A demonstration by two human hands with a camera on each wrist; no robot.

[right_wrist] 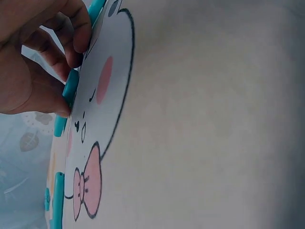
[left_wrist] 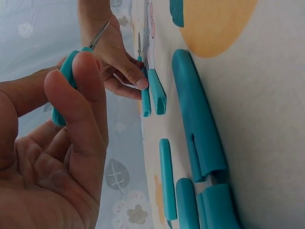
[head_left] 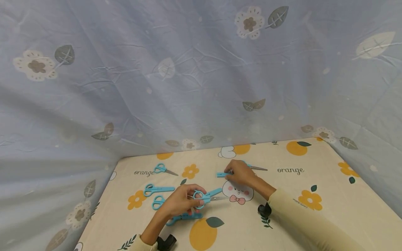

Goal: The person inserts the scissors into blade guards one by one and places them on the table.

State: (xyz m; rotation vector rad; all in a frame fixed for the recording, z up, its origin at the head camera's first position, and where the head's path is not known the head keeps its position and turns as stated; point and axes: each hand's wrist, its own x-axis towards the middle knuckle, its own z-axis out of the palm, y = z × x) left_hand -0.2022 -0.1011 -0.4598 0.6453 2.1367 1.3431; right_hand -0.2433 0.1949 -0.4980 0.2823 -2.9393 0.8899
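My left hand [head_left: 181,201] holds a pair of scissors [head_left: 199,200] by its light-blue handles, the bare metal blades pointing right. In the left wrist view, these scissors [left_wrist: 68,71] are raised above the cloth. A light-blue blade cover [head_left: 215,191] lies on the cloth just past them. My right hand [head_left: 241,172] pinches another blue blade cover [head_left: 221,174] at the cloth, thumb on its near side, as the right wrist view shows on the cover [right_wrist: 70,90]. Just behind the right hand lies a pair of scissors [head_left: 259,168] with bare blades, its handles mostly hidden.
Bare-bladed scissors [head_left: 161,168] lie at the back left. Below them are scissors in a blue cover [head_left: 163,189], another pair [head_left: 158,202] partly behind my left hand, and a covered pair [head_left: 185,217] nearer me. A patterned cloth [head_left: 339,216] covers the table; a curtain [head_left: 201,87] hangs behind.
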